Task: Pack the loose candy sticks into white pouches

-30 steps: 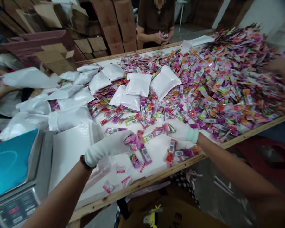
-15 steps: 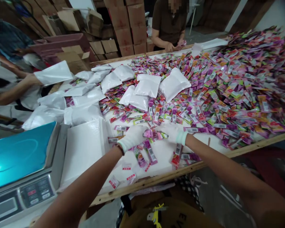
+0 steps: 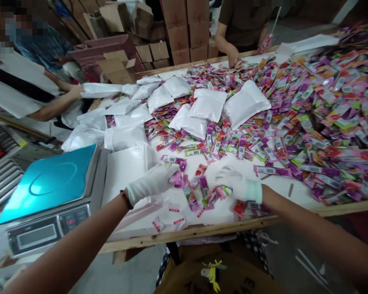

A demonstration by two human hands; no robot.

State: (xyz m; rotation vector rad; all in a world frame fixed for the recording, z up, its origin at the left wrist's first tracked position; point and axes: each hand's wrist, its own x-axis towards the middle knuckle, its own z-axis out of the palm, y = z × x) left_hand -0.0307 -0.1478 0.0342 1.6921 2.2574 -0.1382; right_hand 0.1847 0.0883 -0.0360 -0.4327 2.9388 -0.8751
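Note:
Both my hands wear white knit gloves and work low over the white tabletop. My left hand (image 3: 153, 182) is closed around a few pink-purple snack sachets (image 3: 178, 179) that stick out past its fingertips. My right hand (image 3: 234, 182), palm down, has its fingers curled over several sachets (image 3: 219, 192) with green, pink and purple ends. Between the hands lie loose sachets (image 3: 191, 197), one of them red (image 3: 200, 170). A red sachet (image 3: 239, 209) is partly hidden under my right wrist. Small red-and-white paper slips (image 3: 174, 207) rest near the table's front edge.
A scale (image 3: 53, 183) with a blue top stands at the left, beside a stack of white pouches (image 3: 127, 163). Filled white pouches (image 3: 209, 104) lie across the middle. A big heap of sachets (image 3: 322, 118) covers the right side. Co-workers' hands (image 3: 233, 55) (image 3: 76, 90) are at the far and left edges.
My hands have moved apart, the left one leftward, the right one slightly down onto the sachets. The view has shifted left. The co-worker at left has lowered a white pouch.

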